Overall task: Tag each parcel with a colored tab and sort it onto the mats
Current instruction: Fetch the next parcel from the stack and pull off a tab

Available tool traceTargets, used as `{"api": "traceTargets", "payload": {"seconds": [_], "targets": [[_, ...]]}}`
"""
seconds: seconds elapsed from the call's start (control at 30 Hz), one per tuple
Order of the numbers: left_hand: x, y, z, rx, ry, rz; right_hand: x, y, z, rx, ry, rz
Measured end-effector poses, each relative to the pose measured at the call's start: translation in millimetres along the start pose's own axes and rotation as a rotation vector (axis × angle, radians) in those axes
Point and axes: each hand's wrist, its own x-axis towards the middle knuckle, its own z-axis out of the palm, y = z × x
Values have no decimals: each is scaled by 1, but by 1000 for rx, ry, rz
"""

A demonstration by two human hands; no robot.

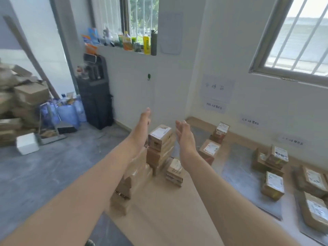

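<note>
Cardboard, taped and stiff: the top parcel (pixel 159 137) on the stack (pixel 156 162) near the table (pixel 159 206) edge looks light and rigid, best clasped by its side faces. Left hand (pixel 144 119) and right hand (pixel 184 134) flank it, fingers straight, holding nothing. Grey mats (pixel 248 180) with sorted parcels lie further right

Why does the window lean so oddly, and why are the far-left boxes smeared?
Head view: the wide-angle lens tilts the barred window; blur, likely head motion, smears the cardboard pile at left; daylight washes out the scene outside.
</note>
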Motion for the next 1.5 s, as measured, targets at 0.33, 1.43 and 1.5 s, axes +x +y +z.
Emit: {"api": "traceTargets", "payload": {"seconds": [0.33, 1.43, 1.5], "targets": [[34, -48, -135, 35, -9, -140, 19, 69, 122, -23, 55, 99], [70, -102, -119, -98, -337, -193, 22, 118, 135, -142, 457, 58], [67, -95, -104, -97, -369, -189, 14, 106, 125, -155, 492, 50]]}}
